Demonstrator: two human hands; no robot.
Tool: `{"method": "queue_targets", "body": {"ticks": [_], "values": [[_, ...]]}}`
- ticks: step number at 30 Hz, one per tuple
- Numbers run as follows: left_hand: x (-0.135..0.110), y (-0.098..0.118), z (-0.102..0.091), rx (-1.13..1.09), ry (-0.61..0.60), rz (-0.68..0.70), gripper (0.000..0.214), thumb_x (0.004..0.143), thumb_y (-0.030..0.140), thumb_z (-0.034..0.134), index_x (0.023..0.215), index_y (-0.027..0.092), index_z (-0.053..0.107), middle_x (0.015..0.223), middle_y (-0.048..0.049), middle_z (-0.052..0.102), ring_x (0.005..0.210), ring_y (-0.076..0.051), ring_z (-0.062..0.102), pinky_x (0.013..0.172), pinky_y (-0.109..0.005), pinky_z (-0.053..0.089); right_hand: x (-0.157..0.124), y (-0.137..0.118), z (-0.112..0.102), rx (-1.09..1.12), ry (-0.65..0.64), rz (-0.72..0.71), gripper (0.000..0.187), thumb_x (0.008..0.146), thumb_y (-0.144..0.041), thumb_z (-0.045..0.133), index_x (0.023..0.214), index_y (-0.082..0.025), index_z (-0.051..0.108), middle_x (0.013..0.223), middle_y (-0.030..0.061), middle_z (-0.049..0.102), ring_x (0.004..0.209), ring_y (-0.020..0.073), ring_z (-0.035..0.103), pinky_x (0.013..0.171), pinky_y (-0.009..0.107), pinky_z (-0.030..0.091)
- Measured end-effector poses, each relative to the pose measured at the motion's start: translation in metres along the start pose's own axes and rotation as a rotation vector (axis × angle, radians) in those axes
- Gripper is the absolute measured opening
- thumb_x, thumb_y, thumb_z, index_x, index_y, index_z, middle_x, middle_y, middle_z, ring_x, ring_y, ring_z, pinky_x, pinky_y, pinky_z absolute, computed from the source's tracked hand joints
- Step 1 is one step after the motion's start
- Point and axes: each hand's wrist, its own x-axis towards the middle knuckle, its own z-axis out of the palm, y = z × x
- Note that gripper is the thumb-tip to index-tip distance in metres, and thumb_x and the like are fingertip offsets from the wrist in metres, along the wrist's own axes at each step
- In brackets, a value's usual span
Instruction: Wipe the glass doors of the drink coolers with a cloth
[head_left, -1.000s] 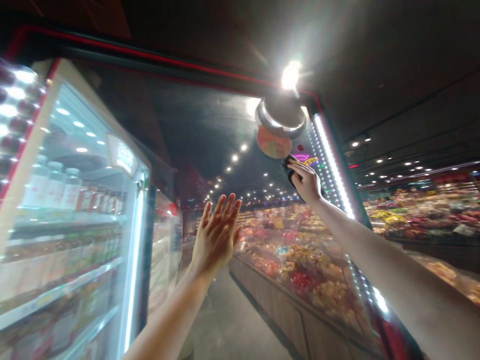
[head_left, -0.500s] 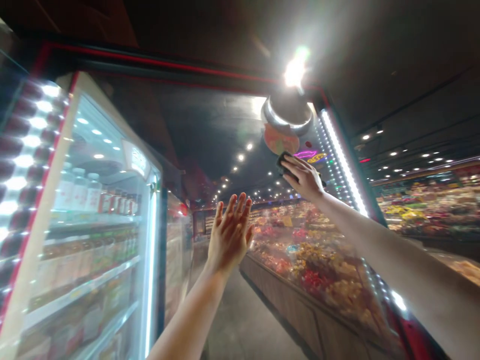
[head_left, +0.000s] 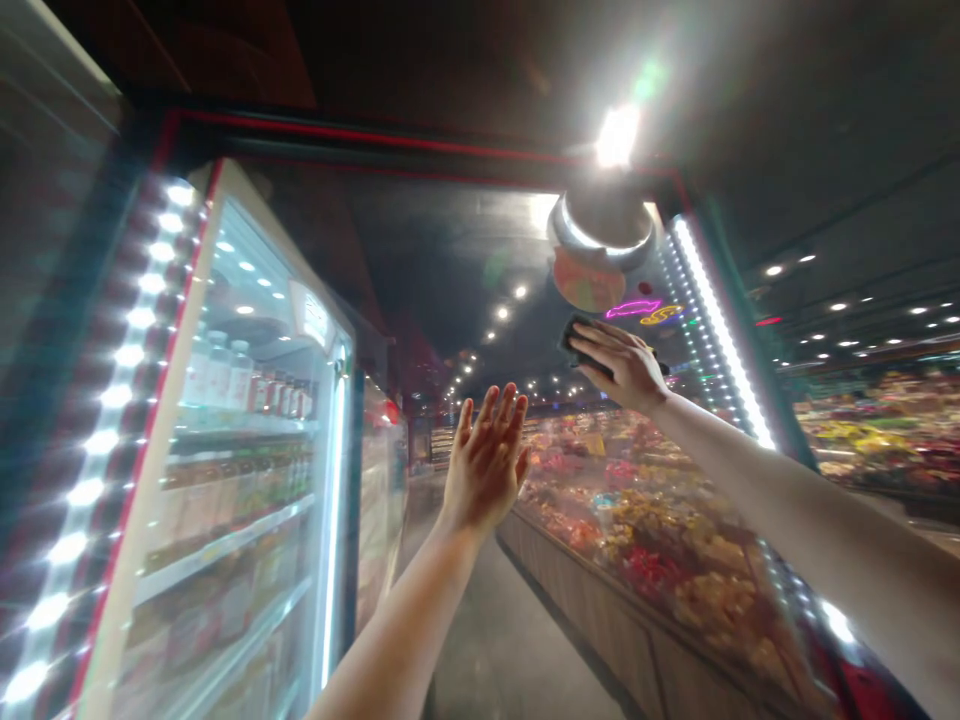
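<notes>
My right hand [head_left: 624, 368] is raised high and pressed flat on a dark cloth [head_left: 576, 343] against a large glass pane [head_left: 450, 260] with a red and black frame. Its fingers lie over the cloth, holding it on the glass just below a round silver lamp reflection [head_left: 600, 235]. Lower and to the left, my left hand [head_left: 489, 462] is held up with fingers straight and together, palm toward the glass, holding nothing.
A lit drinks cooler [head_left: 240, 470] with bottles on shelves stands at the left. LED strips [head_left: 112, 400] run along the frame. Produce displays [head_left: 660, 560] show at the right, and a floor aisle [head_left: 495, 640] runs between them.
The view has swung left, so the cooler and both hands sit further right in the picture. My right hand with the cloth has slid slightly left under the lamp reflection. My left hand stays flat.
</notes>
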Motion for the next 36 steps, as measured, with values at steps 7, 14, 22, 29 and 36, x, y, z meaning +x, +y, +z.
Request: {"method": "queue_targets", "body": {"ticks": [7, 14, 22, 29, 36], "values": [[0.005, 0.002, 0.008, -0.003, -0.047, -0.031, 0.078, 0.101, 0.031, 0.046, 0.164, 0.023, 0.0, 0.169, -0.0073, 0.018, 0.157, -0.027, 0.016, 0.128, -0.056, 0.017, 0.052, -0.052, 0.036, -0.028, 0.068, 0.212, 0.048, 0.099, -0.036, 0.048, 0.147, -0.037, 0.052, 0.158, -0.0043, 0.046, 0.149, 0.0326, 0.035, 0.115, 0.059, 0.041], [-0.036, -0.032, -0.032, -0.009, -0.15, 0.134, 0.075, 0.098, 0.023, 0.048, 0.163, 0.021, 0.01, 0.166, -0.0071, 0.03, 0.156, -0.024, 0.02, 0.128, -0.052, 0.021, 0.017, -0.041, 0.022, 0.042, -0.065, 0.061, 0.045, 0.099, -0.029, 0.049, 0.143, -0.033, 0.057, 0.156, -0.0051, 0.049, 0.147, 0.027, 0.04, 0.117, 0.05, 0.042], [-0.103, -0.072, -0.081, 0.123, -0.194, 0.085, 0.075, 0.099, 0.024, 0.047, 0.163, 0.025, 0.008, 0.162, -0.0078, 0.036, 0.153, -0.025, 0.03, 0.127, -0.053, 0.021, 0.08, -0.067, 0.064, 0.096, 0.073, 0.385, 0.049, 0.098, -0.022, 0.048, 0.147, -0.027, 0.055, 0.159, 0.0008, 0.045, 0.15, 0.0352, 0.032, 0.117, 0.058, 0.037], [-0.114, -0.076, -0.06, 0.166, -0.211, 0.063, 0.077, 0.098, 0.027, 0.047, 0.163, 0.022, 0.007, 0.163, -0.009, 0.034, 0.153, -0.026, 0.03, 0.129, -0.052, 0.013, 0.039, -0.087, 0.068, 0.185, -0.076, -0.059, 0.047, 0.099, -0.028, 0.051, 0.144, -0.041, 0.055, 0.156, -0.0082, 0.049, 0.149, 0.0259, 0.037, 0.118, 0.053, 0.04], [-0.119, -0.076, -0.053, 0.153, -0.229, 0.033, 0.073, 0.098, 0.035, 0.047, 0.163, 0.019, 0.017, 0.165, -0.0077, 0.031, 0.155, -0.026, 0.025, 0.13, -0.05, 0.006, 0.055, -0.098, 0.093, 0.15, 0.153, 0.393, 0.051, 0.096, -0.026, 0.048, 0.146, -0.036, 0.053, 0.156, -0.0013, 0.049, 0.149, 0.0347, 0.036, 0.113, 0.064, 0.042]]}}
